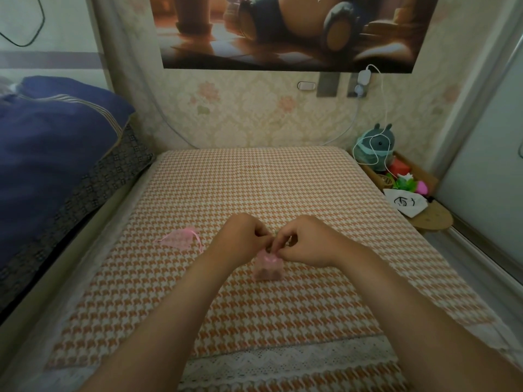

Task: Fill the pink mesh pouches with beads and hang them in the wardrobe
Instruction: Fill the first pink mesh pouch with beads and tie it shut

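- My left hand [244, 239] and right hand [307, 242] meet knuckle to knuckle above the middle of the houndstooth cover [254, 179], nearer its front edge than its back edge.
- Both hands: fingers curled in, thumb and fingertips pinching the gathered top of 1 pink mesh pouch [267, 268]. Too blurred to tell whether I have hold of the mesh itself or a drawstring.
- That pouch stands upright just below my fingers with its base on the cover. The lower part looks bulky; I cannot make out the contents.
- 2nd pouch [181, 238], also pink mesh: lies flat and limp on the cover, left of my left hand and apart from it, towards the left edge. Its pink ribbon trails off to the right side.
- Front edge of the cover: a white lace trim [283, 360] runs across under my forearms.
- Beyond the left edge: a dark blue quilt [51, 137], heaped higher than the cover.
- Beyond the far right corner: a grey plush toy [376, 142] on a low wooden shelf [430, 222], with a white cable [385, 108] looped round it from a wall plug.
- Same shelf, nearer: green and pink artificial flowers [404, 183] and a white cloth with a black drawing [407, 203].
- Back wall: floral wallpaper, with a poster [283, 29] above.
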### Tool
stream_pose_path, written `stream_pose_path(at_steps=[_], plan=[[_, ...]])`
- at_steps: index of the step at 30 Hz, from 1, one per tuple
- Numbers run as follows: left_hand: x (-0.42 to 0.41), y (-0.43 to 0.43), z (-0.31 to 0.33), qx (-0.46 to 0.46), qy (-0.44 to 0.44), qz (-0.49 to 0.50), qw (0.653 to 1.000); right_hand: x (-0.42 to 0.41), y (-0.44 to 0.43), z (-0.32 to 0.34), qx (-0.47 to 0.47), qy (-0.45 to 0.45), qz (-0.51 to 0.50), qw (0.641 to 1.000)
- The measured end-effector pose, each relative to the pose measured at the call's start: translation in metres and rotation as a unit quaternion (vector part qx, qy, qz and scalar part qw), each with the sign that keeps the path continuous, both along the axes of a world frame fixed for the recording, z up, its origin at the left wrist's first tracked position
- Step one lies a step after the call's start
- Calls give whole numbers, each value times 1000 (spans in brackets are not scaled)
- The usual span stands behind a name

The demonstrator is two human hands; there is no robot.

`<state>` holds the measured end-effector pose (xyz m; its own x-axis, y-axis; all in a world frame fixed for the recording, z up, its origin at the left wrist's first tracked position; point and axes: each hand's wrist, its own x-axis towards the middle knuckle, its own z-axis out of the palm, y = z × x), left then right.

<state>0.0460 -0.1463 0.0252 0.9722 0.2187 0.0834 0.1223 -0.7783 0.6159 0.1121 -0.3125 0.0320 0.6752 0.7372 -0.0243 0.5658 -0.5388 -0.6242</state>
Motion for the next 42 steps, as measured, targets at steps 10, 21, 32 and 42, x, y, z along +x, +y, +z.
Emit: stream_pose_path(at_steps=[10, 21, 32, 42], plan=[[3, 4, -16, -169, 14, 58, 984, -2, 17, -12, 14, -27, -72, 997], [-1, 17, -14, -217, 55, 25, 974, 3, 22, -17, -25, -51, -65, 996], [-3, 20, -20, -201, 31, 6, 979, 4, 29, -24, 12, 1, -79, 997], [-5, 32, -3, -115, 12, 30, 993, 9, 16, -4, 87, 152, -46, 983]])
